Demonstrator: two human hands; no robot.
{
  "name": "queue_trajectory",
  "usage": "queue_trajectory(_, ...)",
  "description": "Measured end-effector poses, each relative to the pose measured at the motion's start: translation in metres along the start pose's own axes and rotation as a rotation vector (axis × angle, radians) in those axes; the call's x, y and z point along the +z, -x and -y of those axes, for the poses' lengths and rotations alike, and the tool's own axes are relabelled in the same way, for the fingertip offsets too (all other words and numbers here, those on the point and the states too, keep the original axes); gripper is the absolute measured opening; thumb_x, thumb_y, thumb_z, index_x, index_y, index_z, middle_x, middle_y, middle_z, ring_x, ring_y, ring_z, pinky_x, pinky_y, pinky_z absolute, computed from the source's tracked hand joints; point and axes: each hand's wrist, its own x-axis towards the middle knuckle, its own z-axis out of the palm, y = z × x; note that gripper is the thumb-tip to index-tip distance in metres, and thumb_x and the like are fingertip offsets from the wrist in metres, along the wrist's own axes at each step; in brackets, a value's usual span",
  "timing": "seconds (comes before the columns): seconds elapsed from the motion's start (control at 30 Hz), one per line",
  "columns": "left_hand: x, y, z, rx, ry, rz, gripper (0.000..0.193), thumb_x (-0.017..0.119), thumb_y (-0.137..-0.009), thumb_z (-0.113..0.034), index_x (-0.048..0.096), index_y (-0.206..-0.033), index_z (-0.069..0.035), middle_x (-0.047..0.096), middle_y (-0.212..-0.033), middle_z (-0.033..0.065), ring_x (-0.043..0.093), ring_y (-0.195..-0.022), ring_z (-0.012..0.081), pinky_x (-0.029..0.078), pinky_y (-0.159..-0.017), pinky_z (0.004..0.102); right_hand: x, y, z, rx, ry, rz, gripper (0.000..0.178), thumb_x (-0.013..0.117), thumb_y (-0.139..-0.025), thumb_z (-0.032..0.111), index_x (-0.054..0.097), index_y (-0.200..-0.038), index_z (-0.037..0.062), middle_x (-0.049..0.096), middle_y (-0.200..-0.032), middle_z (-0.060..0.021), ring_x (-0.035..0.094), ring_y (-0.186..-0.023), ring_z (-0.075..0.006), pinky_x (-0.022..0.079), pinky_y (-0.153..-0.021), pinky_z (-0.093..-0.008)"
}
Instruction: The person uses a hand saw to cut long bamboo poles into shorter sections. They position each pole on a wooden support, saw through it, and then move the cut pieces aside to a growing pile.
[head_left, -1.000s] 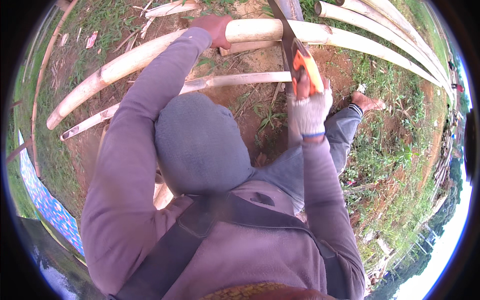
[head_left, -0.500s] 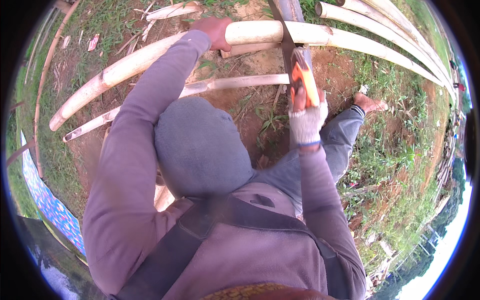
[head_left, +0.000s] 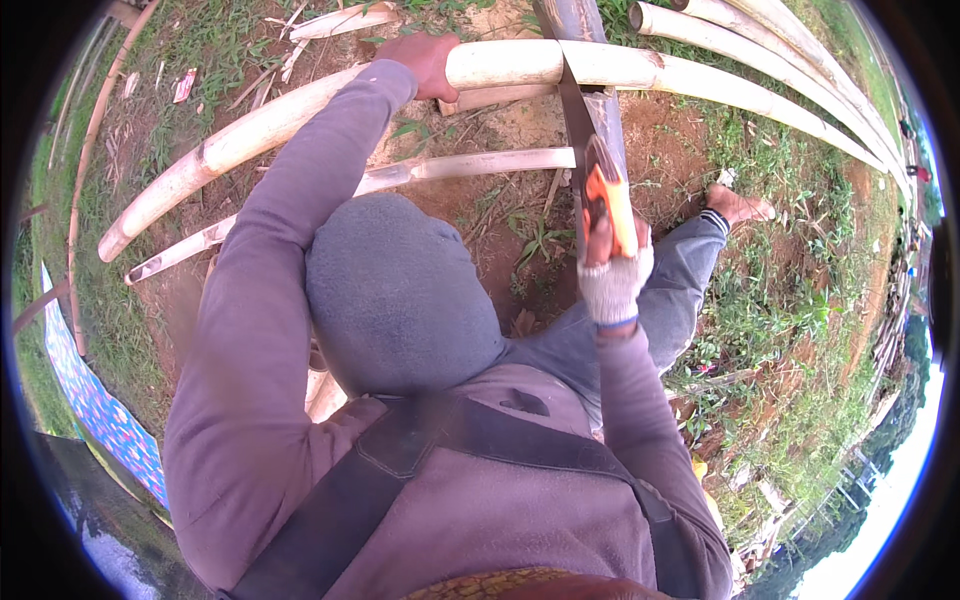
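A long pale bamboo pole (head_left: 270,123) runs across in front of me, over a dark wooden beam (head_left: 610,125). My bare left hand (head_left: 423,62) is wrapped over the pole, left of the beam. In a knitted white glove with uncovered fingers, my right hand (head_left: 614,278) grips the orange handle of a hand saw (head_left: 612,205). The saw's dark blade points away from me, and its far part meets the pole just above the beam. How deep the blade sits in the bamboo I cannot tell. A thinner bamboo piece (head_left: 465,163) lies nearer to me.
Several bamboo poles (head_left: 735,45) lie at the far right. My bent leg (head_left: 400,300) is close below the work, and my bare foot (head_left: 740,203) rests right of the beam. Split bamboo scraps (head_left: 345,20) lie beyond; a blue patterned sheet (head_left: 105,400) is at left.
My right hand has drawn the saw back toward me, its blade still at the pole. The left hand and the pole have barely shifted.
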Motion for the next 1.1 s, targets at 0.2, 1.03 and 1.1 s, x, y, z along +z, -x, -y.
queue_trajectory(0.2, -0.024, 0.006, -0.014, -0.003, -0.047, 0.070, 0.084, 0.091, -0.078, -0.049, 0.060, -0.148, -0.016, 0.076, -0.129, 0.0147, 0.072, -0.122, 0.0361, 0.058, -0.104, 0.0511, 0.047, -0.092, 0.011, 0.019, 0.102, 0.026, 0.026, 0.072, -0.105, 0.019, 0.063, -0.114, -0.0033, 0.072, -0.091, -0.0114, 0.069, -0.076, -0.0184, 0.056, -0.067, -0.0327)
queue_trajectory(1.03, -0.007, -0.001, -0.004, -0.015, 0.027, 0.048, 0.078, 0.089, -0.071, -0.048, 0.064, -0.138, -0.018, 0.079, -0.120, 0.0137, 0.075, -0.114, 0.0363, 0.057, -0.100, 0.0492, -0.003, -0.013, 0.038, 0.063, -0.006, -0.012, 0.019, 0.072, -0.099, 0.015, 0.070, -0.111, -0.0002, 0.071, -0.085, -0.0156, 0.072, -0.073, -0.0349, 0.057, -0.069, -0.0435)
queue_trajectory(1.1, -0.005, -0.005, -0.003, 0.031, 0.028, -0.004, 0.079, 0.088, -0.070, -0.047, 0.063, -0.140, -0.020, 0.079, -0.118, 0.0146, 0.076, -0.110, 0.0373, 0.057, -0.099, 0.0491, 0.034, -0.081, 0.025, 0.016, 0.172, 0.005, 0.024, 0.072, -0.101, 0.023, 0.070, -0.105, -0.0006, 0.068, -0.076, -0.0199, 0.069, -0.071, -0.0397, 0.056, -0.068, -0.0467)
